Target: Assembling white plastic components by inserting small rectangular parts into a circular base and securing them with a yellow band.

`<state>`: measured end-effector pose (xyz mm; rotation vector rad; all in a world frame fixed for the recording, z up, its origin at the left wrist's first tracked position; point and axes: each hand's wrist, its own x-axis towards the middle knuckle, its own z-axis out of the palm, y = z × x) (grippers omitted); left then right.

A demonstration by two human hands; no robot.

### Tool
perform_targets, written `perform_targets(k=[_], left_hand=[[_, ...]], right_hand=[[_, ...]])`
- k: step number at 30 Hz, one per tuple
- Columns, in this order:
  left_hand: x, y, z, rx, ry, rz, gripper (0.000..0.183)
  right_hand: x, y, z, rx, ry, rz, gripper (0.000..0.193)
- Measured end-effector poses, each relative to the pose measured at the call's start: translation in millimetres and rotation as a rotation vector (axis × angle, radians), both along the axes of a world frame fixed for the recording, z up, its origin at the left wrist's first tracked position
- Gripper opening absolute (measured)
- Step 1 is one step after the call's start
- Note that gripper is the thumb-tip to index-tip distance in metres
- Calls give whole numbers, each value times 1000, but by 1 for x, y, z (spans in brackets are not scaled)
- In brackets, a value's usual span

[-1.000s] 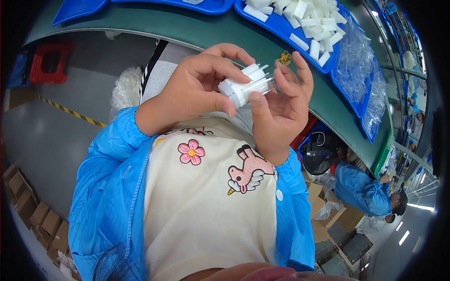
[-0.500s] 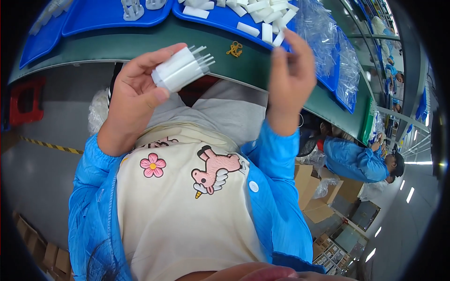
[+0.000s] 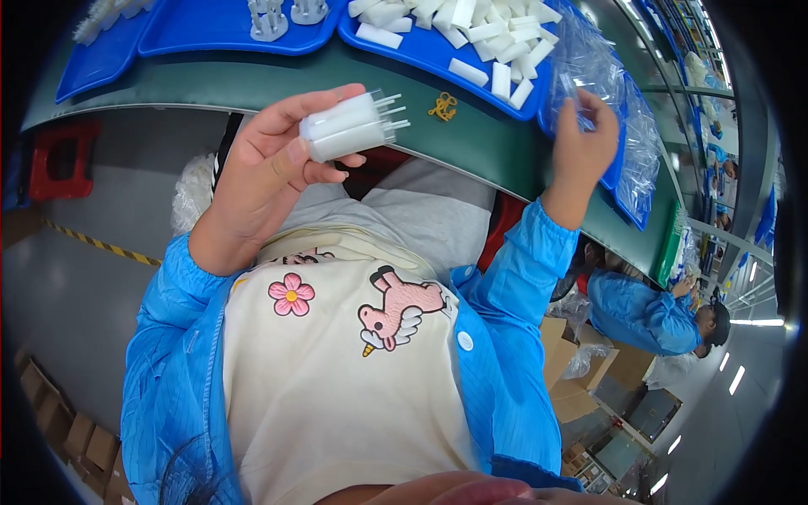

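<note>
My left hand [image 3: 269, 164] grips a small bundle of white plastic blocks with metal pins [image 3: 349, 126], pins pointing right, held in front of the green table edge [image 3: 252, 84]. My right hand [image 3: 582, 143] is off to the right, its fingers closed on a clear plastic bag [image 3: 589, 63] from the pile lying over a blue tray [image 3: 497, 71]. That tray holds several loose white plastic blocks [image 3: 480, 34]. A small yellow rubber band [image 3: 443, 106] lies on the table between my two hands.
Two more blue trays [image 3: 210, 34] sit at the far left with white fixtures [image 3: 269, 17] on them. A red stool [image 3: 59, 156] stands on the floor at the left. Another person in a blue coat [image 3: 648, 316] works at the right. Cardboard boxes [image 3: 572, 370] stand below.
My hands have separated: the left keeps the bundle of white blocks and moved slightly right, and the right reached further right to the clear bags. The view tilted toward the table.
</note>
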<state>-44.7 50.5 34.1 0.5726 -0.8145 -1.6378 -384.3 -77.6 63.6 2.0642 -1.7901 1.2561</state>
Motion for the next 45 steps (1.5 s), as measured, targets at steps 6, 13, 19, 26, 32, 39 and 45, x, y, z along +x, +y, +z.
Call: perform_targets(k=[6,13,19,26,32,39,45], left_hand=[[-5,-6,-6,-24,-18,24,35],[-12,-13,-5,-93,-29,-27,34],[-14,-15,-3,-135,-72,-52,34],[-15,-15,-3,-185,-132,-38,37],[-12,-11,-1,-152,-123,-37,36],[-10,-8,-2,-167,-125,-18,35],[-10,-6,-2,-136,-88,-16,36]], right_hand=[[29,32,10,137,-960,372,23],[72,77,2,378,-1065,675,27],[84,87,-2,556,-1072,618,24],[91,89,-7,560,-1124,673,22],[97,94,2,635,-1051,656,17],[94,92,4,584,-1042,848,15],[88,91,-4,531,-975,956,18]])
